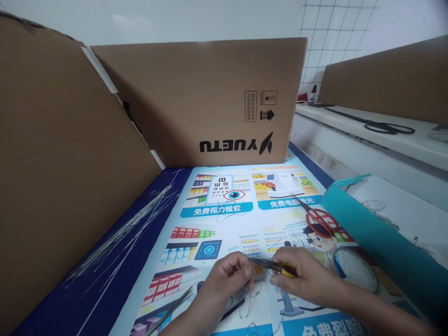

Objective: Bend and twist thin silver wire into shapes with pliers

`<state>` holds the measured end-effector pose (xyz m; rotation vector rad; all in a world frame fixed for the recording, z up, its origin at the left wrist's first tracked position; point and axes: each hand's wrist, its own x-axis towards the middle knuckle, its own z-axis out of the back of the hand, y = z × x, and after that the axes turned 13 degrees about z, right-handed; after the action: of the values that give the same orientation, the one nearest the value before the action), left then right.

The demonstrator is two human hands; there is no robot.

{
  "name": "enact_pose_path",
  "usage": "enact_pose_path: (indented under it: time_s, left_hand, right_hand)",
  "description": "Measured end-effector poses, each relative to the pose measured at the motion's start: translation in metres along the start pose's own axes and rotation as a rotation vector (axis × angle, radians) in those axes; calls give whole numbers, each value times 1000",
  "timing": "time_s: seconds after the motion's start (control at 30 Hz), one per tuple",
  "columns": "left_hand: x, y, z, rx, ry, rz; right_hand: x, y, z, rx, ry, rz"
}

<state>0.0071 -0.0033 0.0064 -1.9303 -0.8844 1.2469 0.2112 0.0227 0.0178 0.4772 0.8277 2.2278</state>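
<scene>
My left hand (233, 277) pinches a thin bent wire (247, 303), whose loops hang below the fingers. Yellow-handled needle-nose pliers (268, 264) are held in my right hand (299, 270), with the jaws pointing left and their tip at the left fingertips. Whether the jaws grip the wire is hidden by the fingers. More curled wire (257, 330) lies near the bottom edge, below the hands. Beyond the hands, another faint wire piece (227, 214) rests on the printed sheet (257, 224).
Red-handled scissors (320, 221) and a wire coil (355, 268) lie at the right. A teal box (367, 233) holds wire pieces. Straight wires (126, 228) lie left on blue cloth. Cardboard panels (196, 102) stand behind and left. Black scissors (385, 127) rest on a white ledge.
</scene>
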Motion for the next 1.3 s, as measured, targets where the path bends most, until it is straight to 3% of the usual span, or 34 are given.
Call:
enact_pose_path:
  time_s: [0.23, 0.67, 1.3]
  left_hand:
    - [0, 0, 2, 23, -34, -20]
    - [8, 1, 7, 173, -98, -21]
    - [2, -7, 5, 268, -86, -36]
  right_hand:
    - [1, -2, 0, -62, 8, 16]
    - [-3, 2, 0, -449, 9, 67]
    - [-5, 1, -1, -467, 37, 86]
